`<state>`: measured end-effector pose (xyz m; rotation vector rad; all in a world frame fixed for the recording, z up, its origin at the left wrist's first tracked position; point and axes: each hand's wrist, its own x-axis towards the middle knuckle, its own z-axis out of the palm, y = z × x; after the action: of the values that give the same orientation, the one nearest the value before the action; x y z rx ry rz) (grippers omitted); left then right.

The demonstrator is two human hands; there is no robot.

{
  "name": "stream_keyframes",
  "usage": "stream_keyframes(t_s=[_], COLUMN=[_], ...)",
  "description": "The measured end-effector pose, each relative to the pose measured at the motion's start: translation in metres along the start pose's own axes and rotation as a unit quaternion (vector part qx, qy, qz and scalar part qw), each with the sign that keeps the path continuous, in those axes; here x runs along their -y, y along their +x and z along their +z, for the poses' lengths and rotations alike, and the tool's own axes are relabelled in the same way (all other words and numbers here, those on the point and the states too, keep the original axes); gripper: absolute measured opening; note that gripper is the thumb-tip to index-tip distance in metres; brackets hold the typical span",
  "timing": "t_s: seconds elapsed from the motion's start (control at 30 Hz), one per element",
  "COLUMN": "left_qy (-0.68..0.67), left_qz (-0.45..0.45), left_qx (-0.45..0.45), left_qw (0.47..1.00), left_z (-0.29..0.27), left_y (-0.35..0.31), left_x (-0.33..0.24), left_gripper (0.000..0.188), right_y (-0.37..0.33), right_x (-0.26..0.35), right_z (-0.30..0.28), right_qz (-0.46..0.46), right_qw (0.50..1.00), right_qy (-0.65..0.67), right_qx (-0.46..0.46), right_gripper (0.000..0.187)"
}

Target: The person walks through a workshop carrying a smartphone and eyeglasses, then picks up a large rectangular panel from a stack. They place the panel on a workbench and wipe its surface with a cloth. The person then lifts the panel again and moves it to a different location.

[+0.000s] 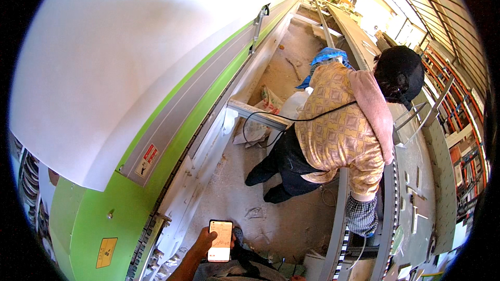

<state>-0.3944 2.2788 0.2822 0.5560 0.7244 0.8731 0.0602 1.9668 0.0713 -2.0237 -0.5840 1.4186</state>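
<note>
My left hand (202, 243) comes in from the lower edge, closed around a smartphone (221, 244) with its thumb on the left side of the case. The phone is upright and its lit screen faces me. A small skin-coloured patch at the bottom edge may be my right hand (298, 278); its fingers are hidden. Past the phone a co-worker (338, 117) in a yellow patterned top and black cap leans over metal rails, back partly toward me. A checked sleeve cover ends at the co-worker's lower hand, near a rail (341, 234).
A large white and green machine (122, 218) fills the left side. A crossbeam (260, 114) spans toward the co-worker, with a black cable (317, 117) looping over it. Bags (271, 101) and scraps lie on the dusty floor (219, 182). Loaded shelves (458, 135) stand at the right.
</note>
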Motion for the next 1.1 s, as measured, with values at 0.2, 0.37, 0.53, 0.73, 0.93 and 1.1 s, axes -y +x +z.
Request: stream_keyframes(t_s=[0.2, 0.37, 0.53, 0.73, 0.93, 1.1], left_qy=[-0.009, 0.004, 0.000, 0.011, 0.004, -0.003], left_qz=[0.021, 0.022, 0.013, 0.020, -0.001, 0.004], left_qx=[0.009, -0.002, 0.014, 0.001, -0.003, -0.014], left_qw=[1.000, 1.000, 1.000, 1.000, 1.000, 1.000], left_z=[0.001, -0.004, 0.002, -0.003, 0.000, -0.011], left_y=[-0.002, -0.003, 0.001, 0.007, 0.003, -0.002], left_x=[0.000, -0.002, -0.007, -0.005, -0.008, -0.002], left_gripper=[0.084, 0.083, 0.081, 0.079, 0.084, 0.084], right_y=[0.007, -0.015, -0.016, 0.001, 0.033, 0.019], right_x=[-0.042, 0.006, -0.001, -0.024, -0.046, 0.005], right_z=[-0.003, 0.030, 0.033, 0.019, -0.012, 0.007], right_qz=[-0.057, -0.034, -0.013, -0.029, 0.029, 0.058], right_qw=[0.995, 0.995, 0.994, 0.997, 0.928, 0.973], right_qy=[0.080, 0.072, 0.078, 0.052, -0.365, -0.209], right_qx=[-0.017, -0.060, -0.073, -0.051, -0.068, -0.073], right_gripper=[0.033, 0.033, 0.031, 0.026, 0.028, 0.033])
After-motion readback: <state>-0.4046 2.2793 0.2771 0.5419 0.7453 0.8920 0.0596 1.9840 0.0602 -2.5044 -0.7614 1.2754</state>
